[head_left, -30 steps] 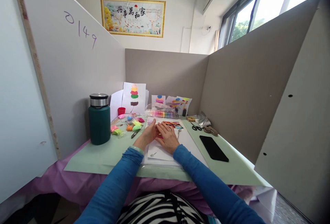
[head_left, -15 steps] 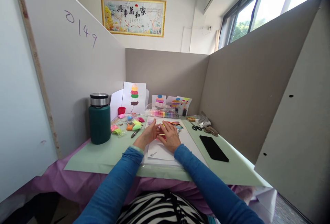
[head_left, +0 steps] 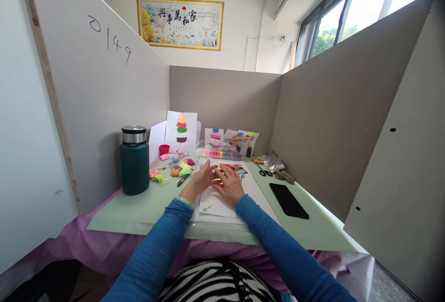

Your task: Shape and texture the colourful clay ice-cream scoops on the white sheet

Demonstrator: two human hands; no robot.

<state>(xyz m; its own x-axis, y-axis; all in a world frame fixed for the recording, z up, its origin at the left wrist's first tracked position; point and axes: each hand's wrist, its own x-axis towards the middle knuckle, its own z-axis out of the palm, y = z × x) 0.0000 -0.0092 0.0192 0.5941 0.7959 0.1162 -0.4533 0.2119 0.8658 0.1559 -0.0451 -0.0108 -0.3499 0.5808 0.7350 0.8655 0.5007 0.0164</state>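
My left hand (head_left: 200, 182) and my right hand (head_left: 229, 185) meet fingertip to fingertip above a white sheet of paper (head_left: 217, 205). The fingers of both are bent inward and drawn together; whatever small thing they pinch is too hidden to make out. Red and pink patches show on the sheet below the fingers, and a small dark stem-like drawing is near its lower left corner. Just beyond the hands are colourful strips (head_left: 239, 169), partly covered by my right hand. A dark pen (head_left: 182, 178) lies to the left of my left wrist.
Small bags of coloured clay (head_left: 175, 171) lie at the left, near a green thermos (head_left: 134, 165) and a red cup (head_left: 164, 149). Scissors (head_left: 264, 172) and a black phone (head_left: 288, 200) are on the right. A painted card (head_left: 181, 133) and a multicoloured clay pack (head_left: 219, 153) stand behind.
The fingertips have shifted slightly against each other, with a little more space between the hands. Everything on the table stays in place.
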